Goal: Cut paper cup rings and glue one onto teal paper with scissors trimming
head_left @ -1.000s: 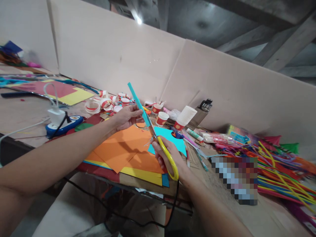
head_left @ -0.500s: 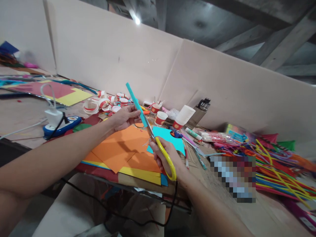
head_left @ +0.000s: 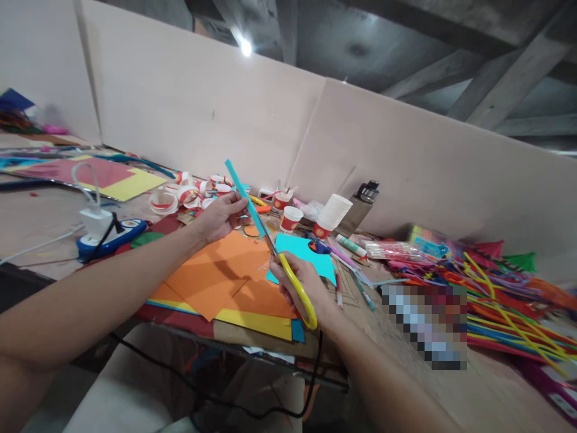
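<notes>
My left hand (head_left: pixel 224 216) pinches a narrow strip of turquoise paper (head_left: pixel 235 179) between thumb and fingers, its upper end pointing up and to the left. My right hand (head_left: pixel 297 282) is closed around the yellow handles of a pair of scissors (head_left: pixel 297 290). The scissor blades meet the strip's lower end; whether they are parted there is hard to make out. Beneath both hands lie orange paper sheets (head_left: pixel 202 264), with a yellow sheet (head_left: pixel 252 323) under them. A turquoise sheet (head_left: pixel 306 255) lies behind my right hand.
Paper cups (head_left: pixel 292 219) stand behind the sheets, with a stack of cups (head_left: pixel 333 213) and a dark bottle (head_left: pixel 358 207) to their right. Colourful pipe cleaners (head_left: pixel 509 313) spread at right. A blue power strip (head_left: pixel 110 239) sits at left; a black cable (head_left: pixel 216 400) hangs below the table edge.
The view has shifted slightly. Both hands keep nearly the same place, still holding the turquoise strip and the scissors, and the strip's top end sits a little lower and further left.
</notes>
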A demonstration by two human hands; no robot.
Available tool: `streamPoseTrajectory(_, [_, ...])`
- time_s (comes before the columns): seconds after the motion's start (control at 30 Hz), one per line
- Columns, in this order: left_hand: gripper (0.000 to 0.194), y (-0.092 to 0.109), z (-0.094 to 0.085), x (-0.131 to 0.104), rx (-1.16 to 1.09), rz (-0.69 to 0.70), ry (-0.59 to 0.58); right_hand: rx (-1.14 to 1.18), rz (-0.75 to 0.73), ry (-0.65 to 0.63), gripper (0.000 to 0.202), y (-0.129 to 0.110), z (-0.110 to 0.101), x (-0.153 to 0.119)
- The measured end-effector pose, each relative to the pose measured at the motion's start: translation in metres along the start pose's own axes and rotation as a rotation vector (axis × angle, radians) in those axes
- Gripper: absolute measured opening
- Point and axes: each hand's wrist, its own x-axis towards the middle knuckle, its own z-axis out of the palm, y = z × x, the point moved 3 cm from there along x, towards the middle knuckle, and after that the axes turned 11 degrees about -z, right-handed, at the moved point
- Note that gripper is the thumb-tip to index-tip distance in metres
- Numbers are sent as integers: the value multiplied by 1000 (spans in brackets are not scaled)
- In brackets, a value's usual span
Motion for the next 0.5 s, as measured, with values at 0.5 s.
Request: streamPoseTrajectory(0.5, [18,-3,10,-3,18,-44,-96,72,-26,-24,43,3,2,0])
